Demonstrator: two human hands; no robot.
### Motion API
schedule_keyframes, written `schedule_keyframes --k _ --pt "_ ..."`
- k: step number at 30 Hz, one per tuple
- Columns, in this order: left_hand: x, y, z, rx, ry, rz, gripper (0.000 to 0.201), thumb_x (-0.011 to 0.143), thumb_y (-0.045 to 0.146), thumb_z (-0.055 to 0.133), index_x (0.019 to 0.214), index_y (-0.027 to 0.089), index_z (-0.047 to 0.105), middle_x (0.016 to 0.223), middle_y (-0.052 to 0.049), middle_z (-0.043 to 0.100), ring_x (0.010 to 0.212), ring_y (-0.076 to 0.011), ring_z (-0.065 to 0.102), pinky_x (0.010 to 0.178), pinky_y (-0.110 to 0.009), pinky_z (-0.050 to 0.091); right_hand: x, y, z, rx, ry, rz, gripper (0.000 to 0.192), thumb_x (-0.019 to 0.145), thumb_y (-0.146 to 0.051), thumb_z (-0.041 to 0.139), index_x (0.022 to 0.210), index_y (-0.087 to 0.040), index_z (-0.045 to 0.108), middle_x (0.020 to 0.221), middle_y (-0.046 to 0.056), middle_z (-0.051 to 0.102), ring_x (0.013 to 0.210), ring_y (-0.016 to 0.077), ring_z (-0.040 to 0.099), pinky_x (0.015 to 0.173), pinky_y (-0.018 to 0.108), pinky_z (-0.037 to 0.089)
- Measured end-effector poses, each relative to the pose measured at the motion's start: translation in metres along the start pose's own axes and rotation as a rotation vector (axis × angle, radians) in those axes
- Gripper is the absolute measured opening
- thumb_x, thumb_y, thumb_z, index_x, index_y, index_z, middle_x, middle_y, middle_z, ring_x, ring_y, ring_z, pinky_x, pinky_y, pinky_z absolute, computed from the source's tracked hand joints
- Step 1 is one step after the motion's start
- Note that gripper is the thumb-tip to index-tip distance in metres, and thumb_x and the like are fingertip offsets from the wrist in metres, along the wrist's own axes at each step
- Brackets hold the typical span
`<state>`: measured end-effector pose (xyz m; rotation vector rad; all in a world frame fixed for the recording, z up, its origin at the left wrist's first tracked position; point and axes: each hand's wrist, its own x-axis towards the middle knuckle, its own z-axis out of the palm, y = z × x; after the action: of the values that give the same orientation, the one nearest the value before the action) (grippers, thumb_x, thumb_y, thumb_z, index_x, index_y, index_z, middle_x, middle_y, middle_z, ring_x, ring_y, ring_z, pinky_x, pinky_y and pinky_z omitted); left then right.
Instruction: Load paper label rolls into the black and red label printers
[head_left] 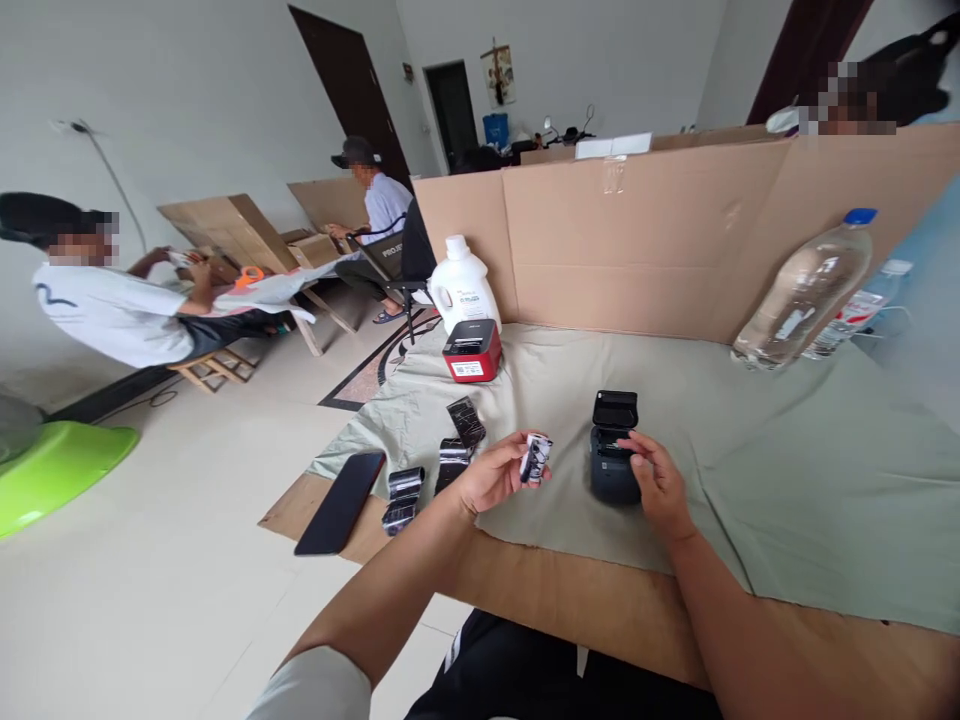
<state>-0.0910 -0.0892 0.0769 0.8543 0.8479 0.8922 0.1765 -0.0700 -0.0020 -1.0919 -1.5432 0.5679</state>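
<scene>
Your left hand (491,475) pinches a small label roll (535,457) between thumb and fingers, just left of the black printer (613,462). Your right hand (660,485) rests half-closed against the printer, whose lid stands open, on the near cloth (787,480).

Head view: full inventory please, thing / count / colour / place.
small roll: 1, white with black wrap, held in left hand
dark printer: 1, black, lid open, on cloth under right hand
red printer: 1, red and black, on cloth by the jug
jug: 1, white, behind red printer
wrapped rolls: about 4, black, left part of table
phone: 1, black, table's left edge
cloth: 1, grey-green, over table
table: 1, brown wood
bottles: 2, clear, leaning on cardboard at right
cardboard screen: 1, brown, behind table
other people: 2 at left, a third behind the screen
left hand: holds small roll
right hand: on dark printer
</scene>
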Motion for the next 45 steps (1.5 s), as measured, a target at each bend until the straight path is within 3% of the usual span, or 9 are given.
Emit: schedule_keyframes --k 3,6,10,13,15,24,30,37,45 --pt "0.028 -0.015 0.027 0.193 -0.056 0.017 0.056 0.066 0.042 0.078 0.111 0.017 0.055 0.09 -0.005 0.062 0.071 -0.0154 0.063 0.055 -0.022 0.042 0.0 -0.005 -0.001 -0.042 -0.067 -0.077 0.047 0.088 -0.036 0.057 0.134 -0.026 0.051 0.116 0.009 0.068 0.11 0.0257 0.059 0.099 0.048 0.046" --pt "0.056 -0.022 0.051 0.566 -0.047 0.15 0.05 0.07 0.029 0.075 0.115 0.018 0.054 0.096 -0.005 0.063 0.074 -0.0142 0.061 0.063 -0.025 0.046 0.004 -0.005 -0.005 -0.094 -0.082 -0.149 0.054 0.082 -0.034 0.063 0.134 -0.027 0.051 0.129 0.01 0.06 0.118 0.0289 0.054 0.098 0.048 0.047" --pt "0.089 -0.015 0.078 1.146 0.039 0.316 0.042 0.075 0.016 0.065 0.116 0.021 0.054 0.102 -0.004 0.067 0.094 -0.0198 0.062 0.086 -0.032 0.047 0.012 0.001 -0.016 -0.21 -0.013 -0.206 0.03 0.078 -0.032 0.065 0.107 -0.025 0.064 0.118 0.009 0.061 0.111 0.0286 0.054 0.098 0.049 0.045" --pt "0.107 -0.012 0.089 1.492 0.021 0.29 0.027 0.081 0.02 0.062 0.107 0.021 0.059 0.103 -0.005 0.069 0.103 -0.0251 0.061 0.094 -0.039 0.044 0.016 0.009 -0.022 -0.315 0.034 -0.191 0.02 0.079 -0.031 0.064 0.097 -0.023 0.066 0.108 0.009 0.062 0.105 0.0274 0.054 0.094 0.047 0.046" --pt "0.115 -0.013 0.093 1.599 -0.002 0.267 0.024 0.083 0.023 0.06 0.107 0.021 0.061 0.105 -0.005 0.069 0.106 -0.0267 0.06 0.097 -0.041 0.042 0.017 0.014 -0.024 -0.359 0.023 -0.184 0.022 0.078 -0.033 0.065 0.097 -0.022 0.065 0.103 0.008 0.063 0.1 0.0272 0.055 0.091 0.046 0.047" --pt "0.113 -0.02 0.091 1.668 0.012 0.374 0.031 0.087 0.02 0.055 0.116 0.02 0.065 0.114 -0.008 0.066 0.114 -0.0261 0.057 0.101 -0.042 0.037 0.016 0.017 -0.022 -0.353 0.002 -0.151 0.024 0.078 -0.035 0.063 0.098 -0.021 0.062 0.094 0.007 0.065 0.092 0.0258 0.057 0.084 0.041 0.048" --pt "0.117 -0.02 0.099 1.755 0.021 0.278 0.022 0.087 0.02 0.052 0.101 0.018 0.069 0.109 -0.012 0.068 0.11 -0.0295 0.058 0.097 -0.045 0.037 0.015 0.017 -0.02 -0.345 -0.012 -0.132 0.016 0.076 -0.027 0.065 0.091 -0.021 0.063 0.09 0.006 0.064 0.089 0.0254 0.057 0.08 0.04 0.05" --pt "0.125 -0.019 0.095 1.667 0.078 0.233 0.019 0.083 0.025 0.062 0.102 0.021 0.062 0.095 -0.004 0.072 0.089 -0.0227 0.067 0.087 -0.034 0.044 0.014 0.013 -0.019 -0.366 -0.05 -0.249 0.013 0.076 -0.016 0.062 0.082 -0.024 0.071 0.087 0.006 0.063 0.087 0.023 0.056 0.08 0.041 0.05" --pt "0.128 -0.024 0.085 1.634 0.038 0.316 0.016 0.084 0.025 0.064 0.1 0.023 0.064 0.101 -0.003 0.071 0.093 -0.0215 0.066 0.078 -0.028 0.048 0.015 0.01 -0.021 -0.373 -0.111 -0.287 0.016 0.08 -0.016 0.059 0.082 -0.024 0.072 0.082 0.006 0.064 0.086 0.0229 0.056 0.078 0.04 0.051"
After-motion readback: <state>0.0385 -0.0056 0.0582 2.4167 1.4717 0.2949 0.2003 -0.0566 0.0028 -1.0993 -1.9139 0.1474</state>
